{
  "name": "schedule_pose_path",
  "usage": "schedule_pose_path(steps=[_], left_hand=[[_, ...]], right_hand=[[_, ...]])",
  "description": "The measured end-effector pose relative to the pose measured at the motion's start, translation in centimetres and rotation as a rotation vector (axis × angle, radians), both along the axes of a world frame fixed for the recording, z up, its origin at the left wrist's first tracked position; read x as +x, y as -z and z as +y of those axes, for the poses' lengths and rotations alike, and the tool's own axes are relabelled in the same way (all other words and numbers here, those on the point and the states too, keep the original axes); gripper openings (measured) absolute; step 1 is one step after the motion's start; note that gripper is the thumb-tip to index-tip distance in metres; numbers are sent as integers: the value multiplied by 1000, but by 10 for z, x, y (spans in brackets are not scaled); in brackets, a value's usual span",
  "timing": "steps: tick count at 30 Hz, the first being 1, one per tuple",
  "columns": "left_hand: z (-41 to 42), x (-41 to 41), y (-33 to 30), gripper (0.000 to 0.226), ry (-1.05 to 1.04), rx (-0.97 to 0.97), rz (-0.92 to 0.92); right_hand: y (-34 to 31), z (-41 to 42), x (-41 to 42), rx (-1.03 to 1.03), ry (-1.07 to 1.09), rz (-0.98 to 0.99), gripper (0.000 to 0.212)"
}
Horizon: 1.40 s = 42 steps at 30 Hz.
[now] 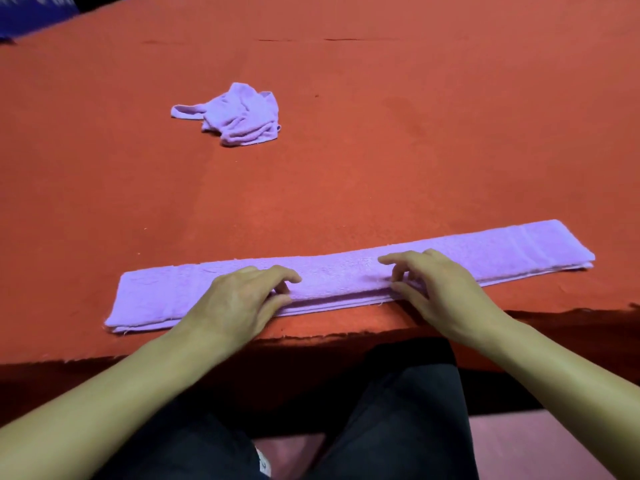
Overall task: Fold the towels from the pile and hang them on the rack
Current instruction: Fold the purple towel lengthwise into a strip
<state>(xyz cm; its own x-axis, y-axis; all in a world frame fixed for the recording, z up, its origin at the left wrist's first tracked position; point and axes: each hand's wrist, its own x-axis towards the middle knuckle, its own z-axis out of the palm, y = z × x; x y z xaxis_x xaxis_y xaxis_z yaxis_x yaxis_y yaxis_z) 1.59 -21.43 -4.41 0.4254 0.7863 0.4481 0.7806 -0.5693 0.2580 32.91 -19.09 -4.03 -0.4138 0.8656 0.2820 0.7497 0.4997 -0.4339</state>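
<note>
While both hands (332, 292) rest loose-fingered (ungripping) on folded towel (485, 251), fingertips partly hidden.

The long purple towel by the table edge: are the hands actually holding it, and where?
Both hands, left hand and right hand, rest curled fingers on the folded towel near its middle; a real grip cannot be told.

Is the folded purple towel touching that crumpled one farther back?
Apart. The head view shows bare red table between the folded towel and the crumpled towel.
</note>
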Motion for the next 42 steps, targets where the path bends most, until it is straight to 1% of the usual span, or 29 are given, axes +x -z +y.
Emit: schedule_pose_path(steps=[2, 4, 7, 8, 9, 10, 11, 13, 14, 15, 16, 19, 23, 24, 27, 28, 30, 33, 35, 37, 38, 40, 42], left_hand=[[-5, -3, 4, 23, 20, -58, 58], [-6, -4, 7, 25, 10, -73, 64], [-3, 0, -5, 29, -85, -49, -69], [-1, 1, -10, 30, -99, -55, -100], [3, 0, -13, 33, -110, -65, -92], [7, -4, -16, 39, -133, -90, -29], [12, -10, -16, 49, -170, -144, 80], [15, -31, -12, 77, -265, -353, 307], [14, -43, -7, 89, -310, -451, 380], [11, -55, -1, 97, -343, -506, 419], [6, -65, 3, 100, -367, -525, 436], [-5, -83, 7, 96, -422, -545, 438], [-10, -88, 4, 89, -465, -579, 433], [-10, -89, 2, 85, -479, -583, 419], [-11, -100, -1, 78, -518, -524, 416], [-12, -105, 1, 80, -523, -519, 428], [-16, -114, 5, 85, -521, -566, 411], [-17, -117, 1, 80, -532, -637, 421], [-14, -110, -8, 79, -552, -585, 486], [-9, -91, -18, 82, -514, -452, 520], [-6, -76, -23, 83, -469, -406, 509], [4, -37, -30, 84, -348, -371, 445], [19, 7, -32, 77, -222, -359, 354]], right_hand=[[3, -4, 2, 8, -40, -52, 36], [3, -6, 1, 21, -49, -70, 35], [-9, 1, -13, 91, -11, 1, 33], [-13, 4, -23, 117, -16, 16, 32], [-16, 7, -37, 131, -30, 17, 31], [-18, 10, -52, 134, -44, 2, 33], [-19, 13, -68, 124, -62, -25, 37], [-13, 18, -96, 55, -112, -150, 52], [-8, 19, -105, -1, -135, -253, 61], [-1, 21, -111, -60, -148, -355, 69], [5, 22, -112, -114, -156, -430, 75], [11, 27, -111, -187, -157, -495, 78], [3, 29, -114, -241, -155, -539, 66], [0, 28, -116, -239, -147, -531, 67], [-7, 27, -132, -168, -152, -481, 80], [-7, 26, -138, -148, -162, -477, 81], [0, 24, -147, -151, -179, -498, 77], [10, 24, -148, -169, -188, -513, 77], [4, 27, -144, -182, -209, -483, 80], [-6, 30, -130, -164, -184, -432, 80], [-10, 31, -119, -148, -157, -417, 79], [-15, 33, -90, -137, -89, -428, 80], [-16, 37, -56, -164, -7, -456, 81]])
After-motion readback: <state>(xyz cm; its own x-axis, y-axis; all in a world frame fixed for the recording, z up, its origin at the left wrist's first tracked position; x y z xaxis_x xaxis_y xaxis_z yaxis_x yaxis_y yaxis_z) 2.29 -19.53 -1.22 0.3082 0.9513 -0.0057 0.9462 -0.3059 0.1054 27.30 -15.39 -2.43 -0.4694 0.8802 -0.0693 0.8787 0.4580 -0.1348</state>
